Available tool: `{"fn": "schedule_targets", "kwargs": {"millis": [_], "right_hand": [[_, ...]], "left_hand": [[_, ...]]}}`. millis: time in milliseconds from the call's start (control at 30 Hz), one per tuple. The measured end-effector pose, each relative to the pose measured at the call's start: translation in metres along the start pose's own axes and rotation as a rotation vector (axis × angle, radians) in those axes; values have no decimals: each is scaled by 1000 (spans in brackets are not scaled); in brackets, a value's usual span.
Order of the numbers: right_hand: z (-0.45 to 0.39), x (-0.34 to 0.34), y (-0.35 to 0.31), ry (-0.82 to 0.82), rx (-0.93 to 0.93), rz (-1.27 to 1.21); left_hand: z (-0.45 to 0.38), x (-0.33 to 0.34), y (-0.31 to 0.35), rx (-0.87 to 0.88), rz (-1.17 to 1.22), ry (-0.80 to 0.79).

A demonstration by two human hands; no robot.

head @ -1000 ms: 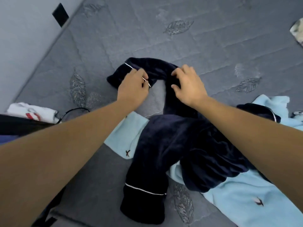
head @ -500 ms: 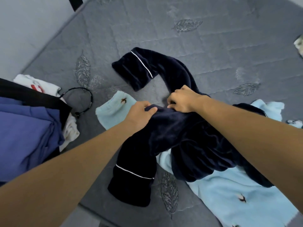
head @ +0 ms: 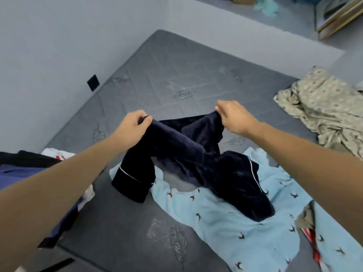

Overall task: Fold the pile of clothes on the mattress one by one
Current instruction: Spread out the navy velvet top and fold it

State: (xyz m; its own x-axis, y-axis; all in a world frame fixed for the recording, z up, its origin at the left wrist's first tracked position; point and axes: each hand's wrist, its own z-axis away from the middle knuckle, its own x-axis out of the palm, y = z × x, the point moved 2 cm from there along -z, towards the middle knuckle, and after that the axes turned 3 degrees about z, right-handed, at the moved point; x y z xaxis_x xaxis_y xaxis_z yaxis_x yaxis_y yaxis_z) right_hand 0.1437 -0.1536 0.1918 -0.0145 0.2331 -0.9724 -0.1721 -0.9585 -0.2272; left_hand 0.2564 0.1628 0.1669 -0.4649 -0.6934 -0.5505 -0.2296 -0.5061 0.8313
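Note:
A dark navy velvet garment (head: pixel 188 154) with thin white piping hangs between my two hands above the grey quilted mattress (head: pixel 176 75). My left hand (head: pixel 133 124) grips one upper edge of it, my right hand (head: pixel 233 116) grips the other, and the two are held apart. Its cuffed ends droop down onto a light blue garment (head: pixel 225 218) printed with small dark birds, which lies spread on the mattress below.
A crumpled beige patterned garment (head: pixel 326 108) lies at the right edge of the mattress. At the left edge sit blue and black clothes (head: pixel 21 167) and a white piece with red. A grey wall with a black socket (head: pixel 93 82) runs along the left side.
Both hands left the cuff, took hold of the garment's middle, then lifted it and moved apart. The view has tilted up, showing the far end of the mattress.

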Motion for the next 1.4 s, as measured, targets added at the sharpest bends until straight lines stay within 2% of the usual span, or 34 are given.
{"fn": "schedule_targets", "kwargs": {"millis": [133, 300, 367, 533, 667, 767, 933, 1067, 1233, 1300, 1400], "right_hand": [[36, -85, 6, 127, 81, -70], [81, -189, 10, 244, 163, -103], [103, -229, 11, 227, 167, -94], [166, -299, 15, 64, 241, 46], [209, -312, 24, 135, 253, 24], [239, -306, 32, 187, 283, -17], [267, -276, 44, 247, 395, -209], [270, -254, 43, 201, 409, -371], [266, -233, 35, 126, 540, -509], [265, -228, 27, 104, 577, -503], [267, -231, 14, 11, 557, -334]], "left_hand": [[2, -36, 72, 53, -33, 41], [14, -77, 156, 197, -17, -17], [16, -97, 182, 208, -44, -58], [22, -134, 229, 277, -237, -130], [31, -139, 224, 339, -329, -135], [38, -136, 210, 365, -297, -128], [46, -122, 194, 337, -300, -131], [57, -106, 194, 247, -264, -182], [50, -91, 187, 75, -247, -280], [42, -90, 184, 51, -333, -341], [33, -85, 177, 59, -522, -483]]}}
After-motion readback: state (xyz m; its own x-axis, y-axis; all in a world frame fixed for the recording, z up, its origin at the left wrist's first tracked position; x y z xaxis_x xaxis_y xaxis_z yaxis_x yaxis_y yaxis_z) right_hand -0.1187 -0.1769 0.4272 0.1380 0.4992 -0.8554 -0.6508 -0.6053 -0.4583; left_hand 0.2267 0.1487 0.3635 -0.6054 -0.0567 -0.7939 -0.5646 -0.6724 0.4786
